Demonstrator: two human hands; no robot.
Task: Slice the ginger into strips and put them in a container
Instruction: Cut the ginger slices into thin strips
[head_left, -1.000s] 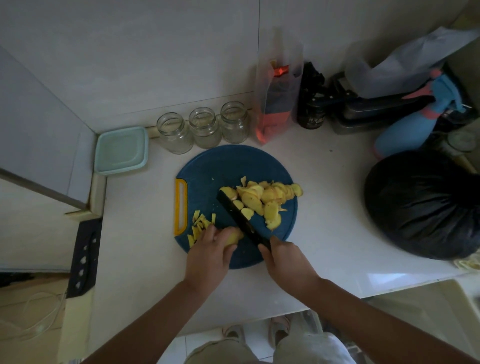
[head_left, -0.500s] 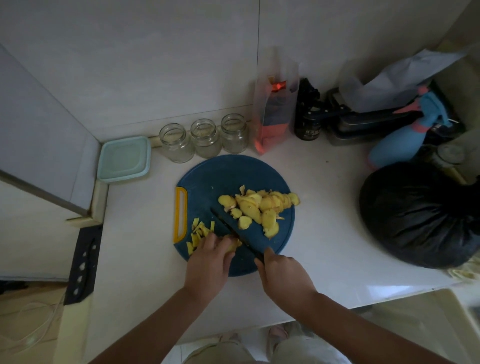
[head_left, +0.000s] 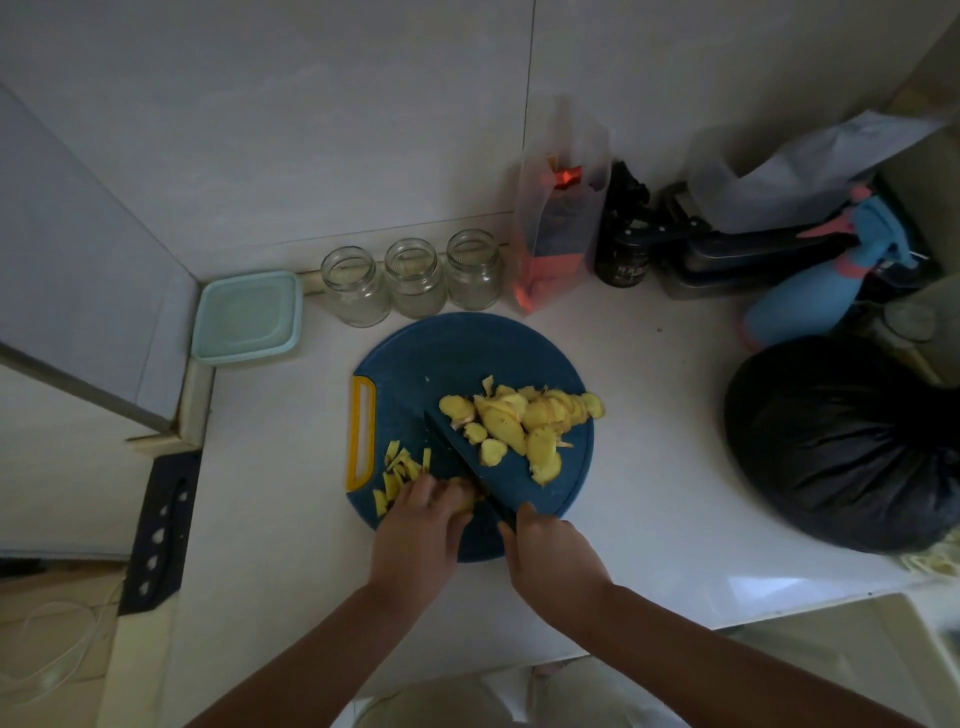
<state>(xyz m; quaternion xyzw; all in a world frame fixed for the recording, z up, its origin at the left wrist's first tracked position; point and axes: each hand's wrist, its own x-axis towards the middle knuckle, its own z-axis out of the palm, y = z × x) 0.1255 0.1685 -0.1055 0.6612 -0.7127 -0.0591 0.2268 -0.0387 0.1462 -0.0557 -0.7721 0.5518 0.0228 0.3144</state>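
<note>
Where the knife (head_left: 457, 457) cuts: left hand (head_left: 415, 525) holds a ginger piece (head_left: 464, 499) down on the blue board (head_left: 467, 353).
Right hand (head_left: 550, 561): grips the knife handle.
Ginger slices (head_left: 524, 421): heaped on the board's right half.
Strips (head_left: 397, 467): beside its yellow slot.
Glass jars (head_left: 414, 278): three, upright behind the board.
Teal container (head_left: 247, 317): far-left corner of the desk (head_left: 649, 415), contents indiscernible.

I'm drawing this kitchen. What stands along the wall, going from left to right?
Green box → three glass jars → clear plastic bag → dark bottle → blue spray bottle.
</note>
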